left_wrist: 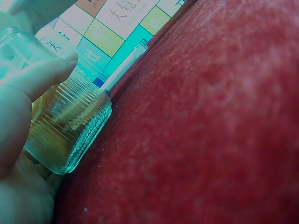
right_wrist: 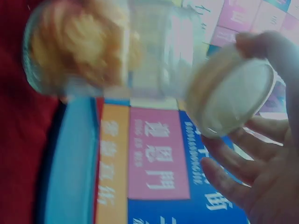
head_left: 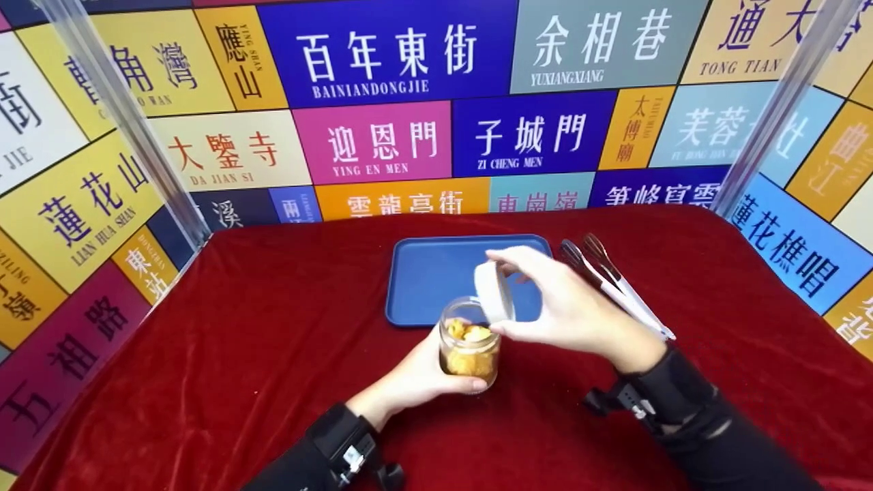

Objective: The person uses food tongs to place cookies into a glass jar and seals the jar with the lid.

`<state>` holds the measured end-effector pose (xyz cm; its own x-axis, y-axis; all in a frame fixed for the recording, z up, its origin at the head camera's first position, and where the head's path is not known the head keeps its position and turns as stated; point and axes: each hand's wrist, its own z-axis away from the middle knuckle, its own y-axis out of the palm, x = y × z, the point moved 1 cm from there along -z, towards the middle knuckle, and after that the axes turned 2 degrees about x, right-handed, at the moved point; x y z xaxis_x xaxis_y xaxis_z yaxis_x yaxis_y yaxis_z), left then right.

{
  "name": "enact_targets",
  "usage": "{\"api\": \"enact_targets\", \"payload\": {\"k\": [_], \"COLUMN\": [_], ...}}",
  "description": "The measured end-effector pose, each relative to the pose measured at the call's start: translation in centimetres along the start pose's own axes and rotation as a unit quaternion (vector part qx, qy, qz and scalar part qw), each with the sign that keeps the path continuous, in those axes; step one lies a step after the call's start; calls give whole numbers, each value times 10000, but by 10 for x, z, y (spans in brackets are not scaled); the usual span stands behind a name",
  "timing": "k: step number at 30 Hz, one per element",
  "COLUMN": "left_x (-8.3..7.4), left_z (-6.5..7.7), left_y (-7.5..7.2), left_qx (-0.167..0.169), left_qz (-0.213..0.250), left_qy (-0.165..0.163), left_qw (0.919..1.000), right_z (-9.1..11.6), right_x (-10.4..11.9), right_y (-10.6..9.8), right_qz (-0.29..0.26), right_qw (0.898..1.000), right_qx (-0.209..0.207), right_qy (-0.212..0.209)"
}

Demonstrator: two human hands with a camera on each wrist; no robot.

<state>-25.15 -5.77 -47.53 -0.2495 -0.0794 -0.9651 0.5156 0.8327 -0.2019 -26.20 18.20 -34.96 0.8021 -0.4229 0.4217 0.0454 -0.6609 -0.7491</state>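
My left hand (head_left: 412, 375) grips a clear ribbed glass jar (left_wrist: 86, 123) low on its side, thumb across the front. Golden-yellow pieces that look like swirled cookies (right_wrist: 86, 39) fill its lower part, and the jar tilts slightly. Between thumb and fingers, my right hand (head_left: 576, 307) holds a round white lid (head_left: 492, 293) by its edge. The lid is off the jar and tipped on its side, right at the open mouth. Its pale inner face shows in the right wrist view. Some left-hand fingers are hidden behind the glass.
Behind the jar lies a blue rectangular tray (head_left: 426, 273) on the red velvet cloth (head_left: 286, 293). Two tongs with dark and brown handles (head_left: 597, 251) and white ends lie right of it. Clear posts (head_left: 777, 109) and a wall of colourful signs (head_left: 382, 54) border the table.
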Motion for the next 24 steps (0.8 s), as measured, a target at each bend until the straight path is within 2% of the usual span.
{"api": "enact_targets", "payload": {"k": [4, 10, 24], "left_x": [0, 1, -1], "left_z": [0, 0, 1], "left_y": [0, 0, -1], "left_qx": [51, 69, 78], "left_qz": [115, 54, -6], "left_qy": [84, 212, 301], "left_qw": [9999, 9997, 9995], "right_z": [-2, -1, -1], "right_x": [2, 3, 3], "right_y": [18, 34, 40], "right_qz": [-324, -328, -260], "right_qw": [9994, 9994, 9993], "right_qx": [-106, -71, 258], "right_qy": [-67, -87, -29]}}
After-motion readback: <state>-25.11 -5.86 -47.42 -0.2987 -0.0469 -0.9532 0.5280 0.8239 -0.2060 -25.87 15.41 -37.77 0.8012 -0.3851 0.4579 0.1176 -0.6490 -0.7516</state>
